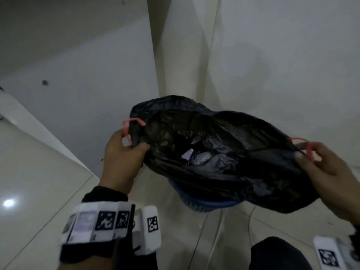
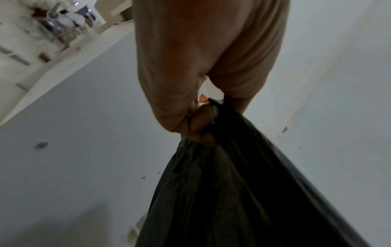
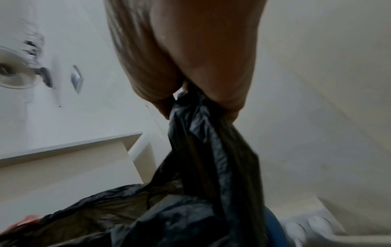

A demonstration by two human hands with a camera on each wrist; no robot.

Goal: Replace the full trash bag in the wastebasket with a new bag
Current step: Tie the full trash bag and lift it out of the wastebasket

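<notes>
A full black trash bag [image 1: 214, 152] with red drawstring loops is held above a blue wastebasket [image 1: 204, 203], most of which it hides. Its mouth gapes, and crumpled plastic and paper show inside. My left hand [image 1: 124, 149] pinches the bag's left rim, with the red drawstring loop [image 1: 129, 126] looped round its fingers. My right hand [image 1: 319, 164] pinches the right rim at the other red drawstring loop [image 1: 303, 145]. The left wrist view shows my left hand [image 2: 198, 122] clenching the black bag [image 2: 232, 192]. In the right wrist view my right hand [image 3: 190, 93] bunches the bag [image 3: 211, 150].
The wastebasket stands in a corner of white walls [image 1: 272, 55] on a pale tiled floor [image 1: 39, 182]. A white cable [image 1: 218, 236] runs along the floor near the basket. My dark-clad knee [image 1: 276, 254] shows at the bottom right.
</notes>
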